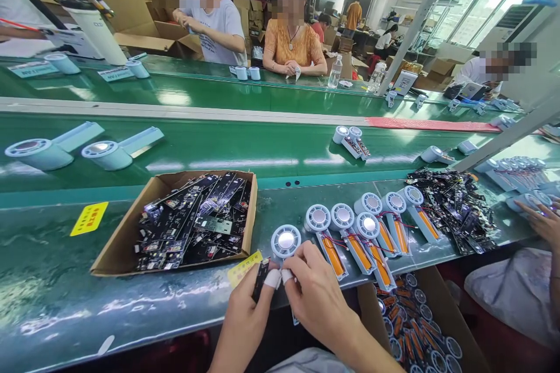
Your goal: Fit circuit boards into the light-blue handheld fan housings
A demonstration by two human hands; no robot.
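Between the thumb and fingers of my left hand [247,303] is a narrow black circuit board [261,280]. My right hand [317,288] is closed in a pinch, its fingertips meeting my left thumb; what it pinches is hidden. White covers wrap my left thumb and a right fingertip. Just beyond my fingers, a light blue handheld fan [286,241] lies with its round head up and its handle mostly hidden by my hands. To the right lie several similar fans [342,217] with open handles that show orange battery cells [360,253] and red wires.
A cardboard box [175,271] of black circuit boards stands at left, near a yellow label [88,218]. Loose boards [455,210] are heaped at right. Below the bench edge sits a box of fans [370,312]. A green conveyor [245,140] carries more fans. A co-worker's hand [540,218] is at far right.
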